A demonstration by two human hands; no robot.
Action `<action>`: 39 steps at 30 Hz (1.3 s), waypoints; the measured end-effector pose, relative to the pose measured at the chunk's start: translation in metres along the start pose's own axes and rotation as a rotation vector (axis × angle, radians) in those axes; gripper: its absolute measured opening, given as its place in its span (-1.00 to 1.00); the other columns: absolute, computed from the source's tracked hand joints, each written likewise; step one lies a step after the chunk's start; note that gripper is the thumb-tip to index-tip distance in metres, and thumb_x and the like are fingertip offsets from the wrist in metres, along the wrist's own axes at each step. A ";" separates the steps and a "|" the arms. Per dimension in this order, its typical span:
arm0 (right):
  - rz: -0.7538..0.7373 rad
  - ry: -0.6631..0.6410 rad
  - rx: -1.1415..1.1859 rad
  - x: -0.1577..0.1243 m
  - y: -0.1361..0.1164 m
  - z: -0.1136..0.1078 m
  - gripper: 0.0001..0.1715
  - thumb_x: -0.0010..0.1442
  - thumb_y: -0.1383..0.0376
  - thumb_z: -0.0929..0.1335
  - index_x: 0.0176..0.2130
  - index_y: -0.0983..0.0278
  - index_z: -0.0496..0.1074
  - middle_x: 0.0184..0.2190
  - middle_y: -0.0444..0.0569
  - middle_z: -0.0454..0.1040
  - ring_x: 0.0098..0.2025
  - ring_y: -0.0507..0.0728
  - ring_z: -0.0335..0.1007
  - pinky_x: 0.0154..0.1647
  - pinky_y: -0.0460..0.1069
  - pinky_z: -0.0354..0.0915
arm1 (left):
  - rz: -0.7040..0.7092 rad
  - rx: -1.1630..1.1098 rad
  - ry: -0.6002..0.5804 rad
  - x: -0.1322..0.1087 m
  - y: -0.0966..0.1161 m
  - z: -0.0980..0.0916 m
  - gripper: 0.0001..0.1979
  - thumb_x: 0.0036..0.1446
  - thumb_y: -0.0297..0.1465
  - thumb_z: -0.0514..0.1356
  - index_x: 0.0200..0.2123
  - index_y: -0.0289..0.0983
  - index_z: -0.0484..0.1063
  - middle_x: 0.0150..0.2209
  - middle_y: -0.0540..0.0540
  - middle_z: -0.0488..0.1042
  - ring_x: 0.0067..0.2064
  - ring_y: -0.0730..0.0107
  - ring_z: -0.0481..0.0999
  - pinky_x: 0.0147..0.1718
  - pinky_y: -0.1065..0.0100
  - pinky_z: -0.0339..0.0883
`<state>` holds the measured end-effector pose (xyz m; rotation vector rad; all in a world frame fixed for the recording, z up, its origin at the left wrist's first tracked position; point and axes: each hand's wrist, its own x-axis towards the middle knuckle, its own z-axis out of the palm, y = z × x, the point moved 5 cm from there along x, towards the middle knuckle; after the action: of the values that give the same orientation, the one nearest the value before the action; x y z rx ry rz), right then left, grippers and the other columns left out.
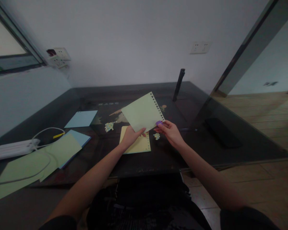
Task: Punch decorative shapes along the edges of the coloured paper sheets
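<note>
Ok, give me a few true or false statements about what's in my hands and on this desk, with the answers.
1. The left hand holds a pale green sheet lifted off the table. True.
2. The right hand holds red scissors. False: it pinches a small purple tool at the sheet's edge.
3. A row of punched holes runs along one edge of the pale green sheet. True.
4. The yellow sheet is held in the air. False: it lies flat on the table below the hands.
5. The white power strip lies at the table's right end. False: it is on the left.
</note>
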<state>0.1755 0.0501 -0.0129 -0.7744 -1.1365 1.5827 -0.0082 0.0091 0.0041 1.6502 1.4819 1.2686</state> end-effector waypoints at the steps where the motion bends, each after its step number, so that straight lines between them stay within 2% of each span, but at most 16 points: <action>1: 0.005 0.001 0.014 0.000 0.000 0.000 -0.65 -0.15 0.18 0.54 -0.38 0.29 0.44 -0.43 -0.08 0.55 -0.42 0.05 0.51 -0.32 -0.06 0.40 | 0.003 0.000 -0.001 0.000 0.000 0.000 -0.83 0.02 -0.35 0.23 -0.51 -0.32 0.52 -0.56 -0.09 0.57 -0.41 0.27 0.56 -0.25 0.31 0.42; 7: 0.043 0.006 0.093 0.000 0.003 0.001 -0.65 -0.21 0.24 0.56 -0.39 0.29 0.47 -0.38 -0.07 0.55 -0.32 0.08 0.51 -0.09 0.01 0.38 | -0.004 0.023 -0.003 0.002 -0.004 0.000 -0.82 0.03 -0.35 0.23 -0.49 -0.35 0.52 -0.54 -0.12 0.58 -0.39 0.28 0.57 -0.22 0.32 0.41; 13: 0.078 0.000 0.114 0.000 0.003 0.002 -0.62 -0.27 0.29 0.58 -0.39 0.28 0.48 -0.39 -0.09 0.55 -0.30 0.07 0.50 -0.04 0.04 0.35 | 0.008 0.029 -0.018 0.001 -0.003 0.001 -0.83 0.06 -0.36 0.21 -0.42 -0.36 0.53 -0.51 -0.11 0.59 -0.37 0.29 0.58 -0.20 0.33 0.41; 16: 0.077 -0.002 0.090 -0.001 0.002 0.002 -0.64 -0.24 0.27 0.57 -0.39 0.27 0.47 -0.40 -0.09 0.54 -0.31 0.07 0.49 -0.10 0.02 0.35 | 0.005 0.026 -0.028 0.000 -0.001 0.001 -0.82 0.06 -0.36 0.21 -0.42 -0.36 0.53 -0.51 -0.10 0.59 -0.35 0.28 0.58 -0.20 0.34 0.41; 20: 0.058 0.010 0.017 -0.001 0.001 -0.001 -0.65 -0.19 0.22 0.55 -0.38 0.27 0.46 -0.43 -0.12 0.52 -0.40 0.02 0.45 -0.34 -0.07 0.30 | 0.001 0.030 -0.031 0.000 -0.002 0.002 -0.84 0.06 -0.37 0.22 -0.42 -0.36 0.53 -0.52 -0.09 0.59 -0.35 0.29 0.58 -0.21 0.35 0.41; 23: 0.069 0.026 -0.006 -0.002 0.001 -0.003 -0.64 -0.19 0.19 0.55 -0.37 0.27 0.47 -0.44 -0.14 0.50 -0.43 -0.01 0.43 -0.44 -0.11 0.24 | 0.000 0.019 -0.048 0.000 -0.004 0.003 -0.84 0.06 -0.37 0.22 -0.43 -0.36 0.52 -0.52 -0.09 0.59 -0.37 0.30 0.57 -0.22 0.35 0.40; 29: 0.067 0.028 -0.030 -0.002 0.000 -0.003 -0.62 -0.16 0.16 0.53 -0.33 0.27 0.47 -0.39 -0.10 0.52 -0.38 0.03 0.46 -0.47 -0.12 0.23 | 0.007 0.025 -0.079 0.001 -0.008 0.004 -0.76 0.08 -0.31 0.20 -0.54 -0.35 0.49 -0.56 -0.08 0.55 -0.41 0.31 0.55 -0.25 0.38 0.38; 39: 0.094 0.021 0.006 -0.001 0.004 -0.004 -0.65 -0.15 0.18 0.53 -0.34 0.28 0.49 -0.36 -0.06 0.54 -0.35 0.05 0.48 -0.37 -0.08 0.30 | -0.020 -0.038 -0.129 0.002 -0.005 0.006 -0.81 0.06 -0.35 0.20 -0.47 -0.36 0.48 -0.57 -0.06 0.54 -0.51 0.42 0.50 -0.37 0.42 0.37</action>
<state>0.1778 0.0505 -0.0176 -0.8496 -1.0936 1.6514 -0.0052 0.0128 -0.0025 1.6560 1.3852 1.1507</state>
